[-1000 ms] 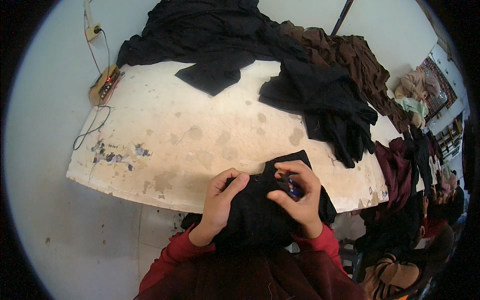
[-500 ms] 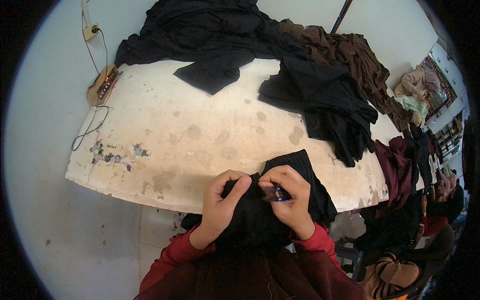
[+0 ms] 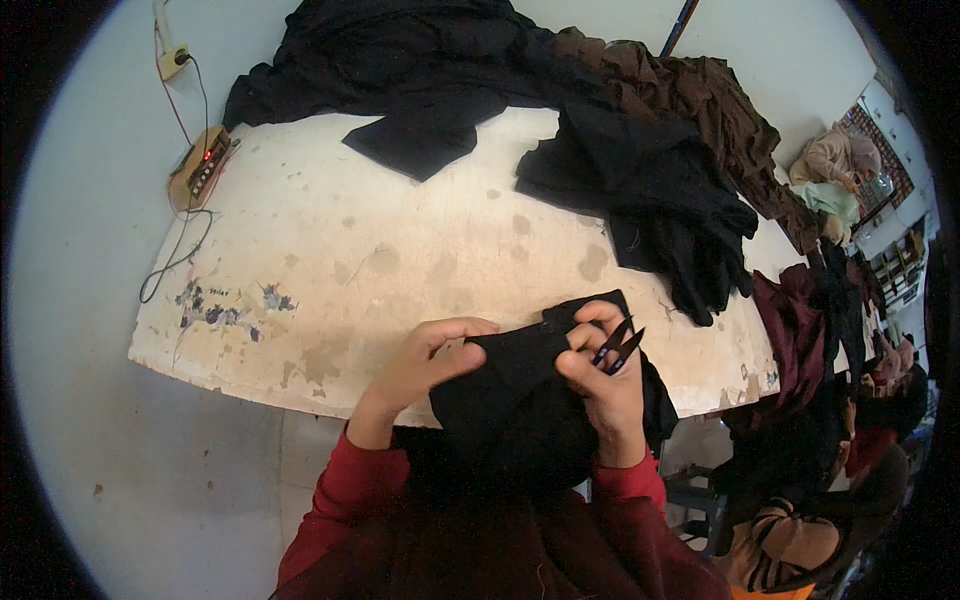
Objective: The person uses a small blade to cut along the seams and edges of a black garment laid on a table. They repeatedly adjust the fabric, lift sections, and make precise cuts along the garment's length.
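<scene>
black snips (image 3: 617, 347) point up-right.

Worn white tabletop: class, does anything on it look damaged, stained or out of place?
Yes. The worn white tabletop is blotched with brownish stains, with dark scribbles near its left edge. Its front edge looks chipped and uneven. Heaped black garments spill over its far side.

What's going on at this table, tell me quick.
A person in red sleeves holds a black cloth at the near edge of a stained white table. The left hand pinches the cloth's top edge. The right hand grips the cloth too and holds small snips, blades pointing up and away. Piles of black clothes and brown clothes lie across the far side, and a small box with a lit light sits at the left corner.
</scene>
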Action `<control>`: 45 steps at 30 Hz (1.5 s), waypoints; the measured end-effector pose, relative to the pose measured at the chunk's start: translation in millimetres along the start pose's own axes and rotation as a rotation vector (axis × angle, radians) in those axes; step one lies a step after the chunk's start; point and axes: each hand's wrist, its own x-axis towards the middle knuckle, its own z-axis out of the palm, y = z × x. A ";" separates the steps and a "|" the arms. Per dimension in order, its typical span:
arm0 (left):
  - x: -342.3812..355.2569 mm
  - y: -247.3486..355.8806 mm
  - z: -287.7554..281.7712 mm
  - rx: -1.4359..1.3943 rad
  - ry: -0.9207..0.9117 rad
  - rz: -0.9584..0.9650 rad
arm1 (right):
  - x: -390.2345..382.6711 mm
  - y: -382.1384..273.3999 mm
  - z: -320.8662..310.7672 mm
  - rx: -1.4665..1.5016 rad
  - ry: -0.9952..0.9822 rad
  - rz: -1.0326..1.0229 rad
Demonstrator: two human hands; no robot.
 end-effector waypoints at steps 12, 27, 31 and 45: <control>0.8 -0.4 8.0 -0.260 0.062 0.016 | 3.9 -11.5 -14.7 -0.756 -0.074 -0.286; 5.5 15.8 22.6 -0.076 0.173 -0.080 | -0.8 -18.5 -14.3 -0.746 -0.405 -0.434; 7.7 15.0 23.9 -0.124 0.171 -0.098 | 1.9 -36.0 -16.3 -1.022 -0.282 -0.438; 7.6 12.1 22.1 -0.178 0.149 -0.132 | 8.8 -40.7 -10.0 -1.345 -0.450 -0.641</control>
